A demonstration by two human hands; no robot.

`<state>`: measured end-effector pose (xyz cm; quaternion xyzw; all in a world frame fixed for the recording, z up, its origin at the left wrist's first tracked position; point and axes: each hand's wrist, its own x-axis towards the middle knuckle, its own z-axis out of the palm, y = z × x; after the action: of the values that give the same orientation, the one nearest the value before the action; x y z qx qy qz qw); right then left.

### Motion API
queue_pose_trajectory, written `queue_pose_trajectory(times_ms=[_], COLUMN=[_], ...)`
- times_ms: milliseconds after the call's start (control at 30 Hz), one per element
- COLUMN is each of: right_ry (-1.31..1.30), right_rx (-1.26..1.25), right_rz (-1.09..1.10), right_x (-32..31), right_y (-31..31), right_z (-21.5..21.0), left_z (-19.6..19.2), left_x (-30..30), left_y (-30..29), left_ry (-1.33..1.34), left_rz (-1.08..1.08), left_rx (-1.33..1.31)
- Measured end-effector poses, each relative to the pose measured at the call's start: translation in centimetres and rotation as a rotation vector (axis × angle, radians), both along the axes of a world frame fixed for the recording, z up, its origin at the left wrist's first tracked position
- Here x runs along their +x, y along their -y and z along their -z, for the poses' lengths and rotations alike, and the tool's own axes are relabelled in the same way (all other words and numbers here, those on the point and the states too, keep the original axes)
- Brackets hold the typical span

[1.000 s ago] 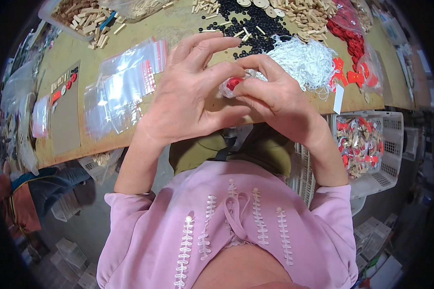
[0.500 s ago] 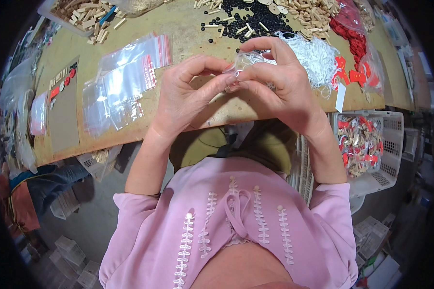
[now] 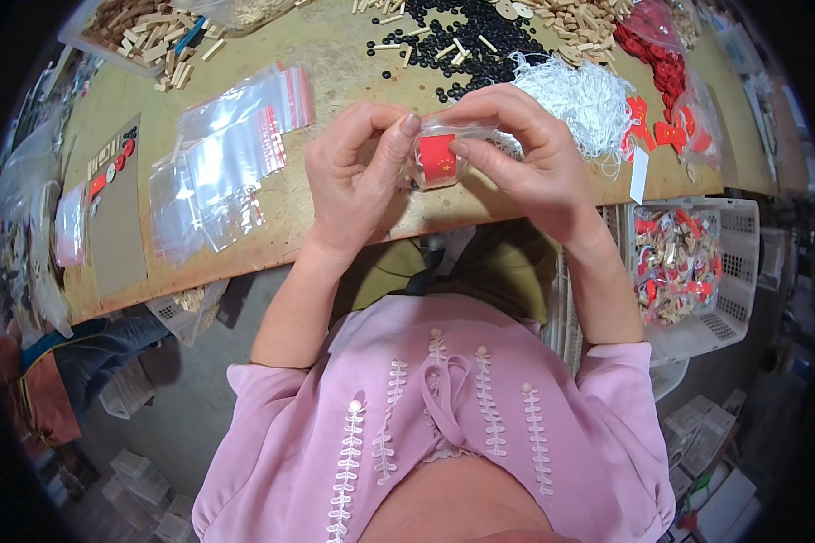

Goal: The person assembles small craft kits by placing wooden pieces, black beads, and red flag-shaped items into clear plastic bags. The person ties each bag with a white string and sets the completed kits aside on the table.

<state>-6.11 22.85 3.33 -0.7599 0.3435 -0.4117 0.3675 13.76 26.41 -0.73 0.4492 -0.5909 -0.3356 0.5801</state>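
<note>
Left hand [image 3: 355,172]: pinching bag [image 3: 455,129], side away from string pile [image 3: 570,104] | right hand [image 3: 536,156]: clamped on nearer side | bag: left of pile | change: red card [image 3: 438,160] inside, mostly hidden earlier, shows

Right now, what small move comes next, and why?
Probably press along the top edge of the clear bag: the left hand and right hand pinch it near there, and the red piece shows inside; whether it's sealed, I can't tell.

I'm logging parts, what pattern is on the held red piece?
The red piece has yellow stars, clearest in head view.
</note>
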Motion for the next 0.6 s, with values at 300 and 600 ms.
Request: queue_pose_trajectory(times_ms=[300, 600], right_ry=[-0.161, 0.201], right_rx=[0.011, 0.523], right_rz=[-0.090, 0.071], right_x=[-0.6, -0.9], right_y=[0.1, -0.2], right_z=[-0.1, 1.1], left_z=[0.6, 1.0], left_x=[-0.9, -0.9], left_y=[0.2, 0.2], left_ry=[-0.215, -0.368], left_rz=[0.045, 0.069], left_rx=[-0.023, 0.105])
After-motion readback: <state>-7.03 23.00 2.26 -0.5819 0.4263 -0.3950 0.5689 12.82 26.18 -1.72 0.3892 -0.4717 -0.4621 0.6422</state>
